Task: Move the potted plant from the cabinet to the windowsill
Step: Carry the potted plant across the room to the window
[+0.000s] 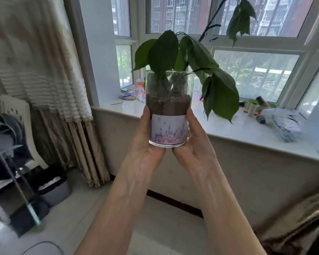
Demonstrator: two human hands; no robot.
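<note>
The potted plant (168, 107) is a clear glass cylinder with dark soil, drooping green leaves and a castle picture on its label. I hold it upright in mid-air in front of the white windowsill (238, 129), its base a little below the sill's front edge. My left hand (145, 140) cups its lower left side. My right hand (193, 140) cups the lower right side and base. One long stem arches up to the right towards the window. No cabinet is in view.
Small toys and bottles (134, 91) crowd the sill's left end; green rolls (252, 105) and a plastic bag (282, 122) lie at its right. A beige curtain (50, 89) hangs at left, above a chair (17, 126) and a grey bin (53, 188).
</note>
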